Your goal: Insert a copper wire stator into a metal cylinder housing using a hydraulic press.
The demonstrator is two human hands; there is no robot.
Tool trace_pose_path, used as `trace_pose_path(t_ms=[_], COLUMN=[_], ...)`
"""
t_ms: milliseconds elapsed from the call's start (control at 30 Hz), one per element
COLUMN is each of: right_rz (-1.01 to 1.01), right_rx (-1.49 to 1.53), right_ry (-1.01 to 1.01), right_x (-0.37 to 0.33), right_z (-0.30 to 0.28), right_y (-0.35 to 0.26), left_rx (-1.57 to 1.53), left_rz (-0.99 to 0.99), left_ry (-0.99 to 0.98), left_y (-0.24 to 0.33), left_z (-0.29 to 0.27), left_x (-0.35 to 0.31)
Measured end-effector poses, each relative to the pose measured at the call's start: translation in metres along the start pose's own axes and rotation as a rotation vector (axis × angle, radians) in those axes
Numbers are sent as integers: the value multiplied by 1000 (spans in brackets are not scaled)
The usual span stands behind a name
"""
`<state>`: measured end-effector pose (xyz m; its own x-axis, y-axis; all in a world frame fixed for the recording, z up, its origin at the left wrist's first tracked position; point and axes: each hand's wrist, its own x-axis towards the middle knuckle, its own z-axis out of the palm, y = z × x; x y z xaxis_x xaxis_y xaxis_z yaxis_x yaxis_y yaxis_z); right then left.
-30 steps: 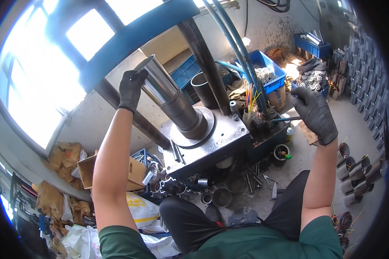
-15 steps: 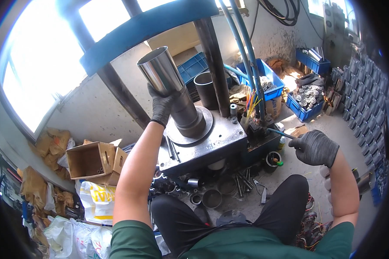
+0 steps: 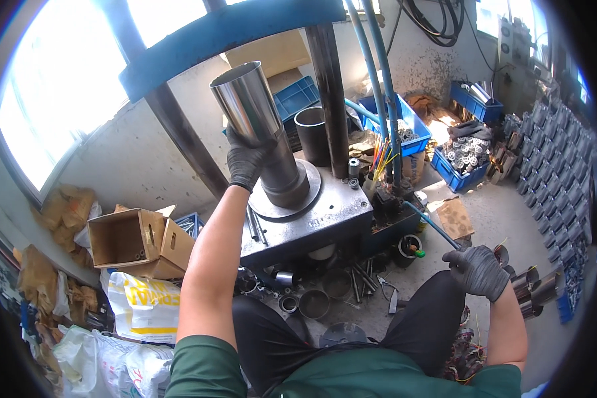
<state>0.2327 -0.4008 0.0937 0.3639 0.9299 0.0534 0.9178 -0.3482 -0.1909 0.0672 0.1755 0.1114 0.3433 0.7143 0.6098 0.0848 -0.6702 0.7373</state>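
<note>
My left hand (image 3: 249,159), in a dark grey glove, is wrapped round the lower end of a shiny open-topped metal tube (image 3: 247,99). The tube stands slightly tilted in view, over a darker stepped metal cylinder (image 3: 288,179). That cylinder rests on a round plate (image 3: 262,207) on the steel press table (image 3: 338,215). Off to the right, my gloved right hand (image 3: 482,272) is closed round the end of a long blue lever (image 3: 434,227), which slopes down from the press's side. Above the tube spans the blue crossbeam (image 3: 225,36) of the press.
A dark hollow cylinder (image 3: 310,136) stands behind the press post. Blue bins (image 3: 459,178) of small metal parts sit at the right, near stacked grey parts (image 3: 554,166). A cardboard box (image 3: 123,239) and plastic bags (image 3: 142,308) lie left. Metal rings (image 3: 314,304) are on the floor.
My right hand has moved down, and the lever has swung lower with it. My left hand stays on the tube. The whole view has shifted slightly.
</note>
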Motion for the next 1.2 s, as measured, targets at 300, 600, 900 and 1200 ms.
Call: trace_pose_path(t_ms=[300, 600, 900, 1200], right_rz=[-33, 82, 198, 277], right_rx=[32, -8, 26, 39], right_ry=[56, -3, 9, 21], right_x=[-1, -13, -8, -4], right_z=[3, 18, 13, 18], right_y=[0, -9, -22, -17], left_rx=[-2, -244, -38, 91], left_rz=[28, -55, -119, -120], left_ry=[-9, 121, 104, 52], left_y=[-3, -41, -36, -30], left_z=[-3, 13, 12, 15], left_x=[-2, -109, -158, -146])
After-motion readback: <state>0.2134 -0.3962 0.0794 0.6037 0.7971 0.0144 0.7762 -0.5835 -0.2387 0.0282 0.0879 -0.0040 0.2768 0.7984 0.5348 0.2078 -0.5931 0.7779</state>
